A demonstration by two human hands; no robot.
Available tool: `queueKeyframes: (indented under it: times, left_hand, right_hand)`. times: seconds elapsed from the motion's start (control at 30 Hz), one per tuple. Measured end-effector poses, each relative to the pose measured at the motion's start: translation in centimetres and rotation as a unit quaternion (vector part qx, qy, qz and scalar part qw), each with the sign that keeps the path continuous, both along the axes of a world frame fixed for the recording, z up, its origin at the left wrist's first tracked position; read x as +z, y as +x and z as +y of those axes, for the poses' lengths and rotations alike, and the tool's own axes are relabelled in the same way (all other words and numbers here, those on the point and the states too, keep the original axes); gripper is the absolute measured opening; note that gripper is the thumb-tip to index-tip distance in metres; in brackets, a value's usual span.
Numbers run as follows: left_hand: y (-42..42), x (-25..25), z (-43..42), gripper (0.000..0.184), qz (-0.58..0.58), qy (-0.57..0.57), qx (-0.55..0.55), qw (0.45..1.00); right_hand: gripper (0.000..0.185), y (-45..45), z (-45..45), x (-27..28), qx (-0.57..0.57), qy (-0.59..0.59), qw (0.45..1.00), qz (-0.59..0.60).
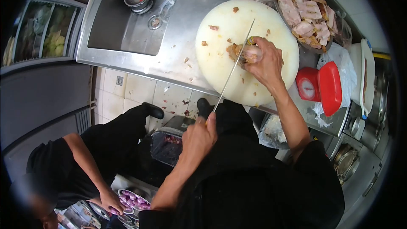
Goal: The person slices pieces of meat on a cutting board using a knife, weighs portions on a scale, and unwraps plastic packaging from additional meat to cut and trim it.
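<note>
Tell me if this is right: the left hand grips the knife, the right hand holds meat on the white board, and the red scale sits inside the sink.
The red scale is not in the sink: the head view shows it beside the white board. The left hand grips the knife and the right hand holds meat, as you said.

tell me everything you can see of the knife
The long, narrow, grey metal-looking knife is in the left hand, which hides most of the handle. Its straight blade slants over the round white cutting board, tip pointing away from the person, crossing a brown, pale-ended meat piece. Whether it has cut in is unclear.
</note>
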State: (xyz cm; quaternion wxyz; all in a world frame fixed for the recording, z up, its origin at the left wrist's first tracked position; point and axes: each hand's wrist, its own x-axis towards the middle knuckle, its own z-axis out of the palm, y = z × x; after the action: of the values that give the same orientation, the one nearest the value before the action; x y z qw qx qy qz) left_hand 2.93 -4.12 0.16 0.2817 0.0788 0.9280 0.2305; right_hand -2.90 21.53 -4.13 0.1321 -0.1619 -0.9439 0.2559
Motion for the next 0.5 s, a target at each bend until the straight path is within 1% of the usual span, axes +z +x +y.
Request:
queueKeyframes:
  times: [0.1, 0.13, 0.2, 0.3, 0.4, 0.5]
  left_hand:
    - [0.6, 1.0, 0.1, 0.058, -0.009, -0.016, 0.014, 1.000]
    - [0.3, 0.8, 0.5, 0.058, 0.000, 0.008, 0.017, 1.000]
    - [-1.3, -0.3, 1.9, 0.056, 0.017, 0.053, 0.021, 0.998]
    - [-2.4, -4.2, 3.6, 0.059, 0.081, 0.088, -0.006, 0.993]
    - [-3.9, -2.3, 5.5, 0.057, 0.055, 0.066, 0.024, 0.996]
    - [-2.7, -2.6, 3.9, 0.057, 0.038, 0.046, 0.020, 0.998]
  right_hand:
    - [0.056, 0.1, 0.0, 1.0, 0.015, -0.002, 1.000, -0.025]
    - [0.057, -0.1, 0.2, 1.3, 0.012, -0.012, 0.999, -0.035]
    - [0.059, -0.2, 0.4, 1.3, 0.005, -0.023, 0.999, -0.043]
    - [0.060, -0.2, 0.6, 0.6, -0.001, -0.021, 0.999, -0.033]
    - [0.060, -0.2, 0.2, 0.8, 0.002, -0.011, 0.999, -0.039]
    - [0.062, -0.5, 0.3, 0.5, 0.003, -0.009, 0.998, -0.062]
